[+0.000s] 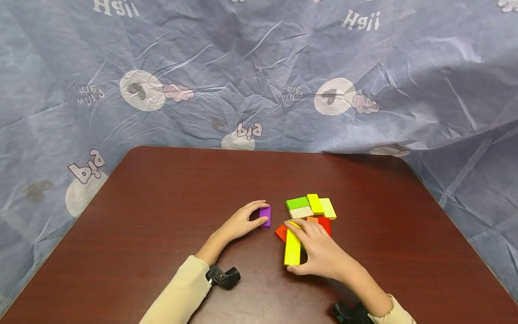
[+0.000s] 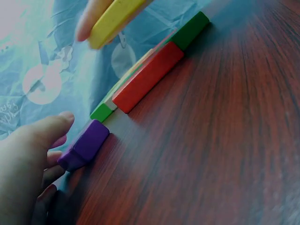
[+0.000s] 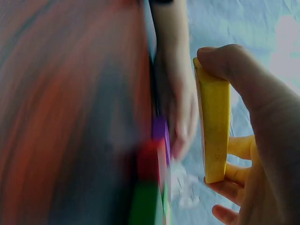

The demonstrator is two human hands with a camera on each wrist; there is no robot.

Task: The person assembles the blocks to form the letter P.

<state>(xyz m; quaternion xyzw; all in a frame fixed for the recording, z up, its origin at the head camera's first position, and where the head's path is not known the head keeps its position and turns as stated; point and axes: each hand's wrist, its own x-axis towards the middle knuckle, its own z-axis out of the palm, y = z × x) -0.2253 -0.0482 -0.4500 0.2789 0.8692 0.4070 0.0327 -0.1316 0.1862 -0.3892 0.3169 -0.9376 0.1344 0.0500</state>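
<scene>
In the head view a purple block (image 1: 265, 216) lies on the table. My left hand (image 1: 239, 221) is beside it, fingers near its far end and thumb near its close end. From the left wrist, the thumb looks apart from the purple block (image 2: 85, 146), with the fingers partly hidden behind it. My right hand (image 1: 321, 252) holds a long yellow block (image 1: 292, 246) by its two ends, between thumb and fingertips. That yellow block (image 3: 215, 126) is raised off the table in the right wrist view. Beneath it sits an orange-red block (image 1: 281, 232), partly covered.
Beyond the right hand, a green block (image 1: 297, 203), a cream block (image 1: 301, 212), a yellow block (image 1: 314, 204) and a pale yellow block (image 1: 328, 208) lie close together. A red block (image 1: 325, 225) is partly hidden by the hand. Patterned cloth (image 1: 259, 81) hangs behind the table (image 1: 194, 189).
</scene>
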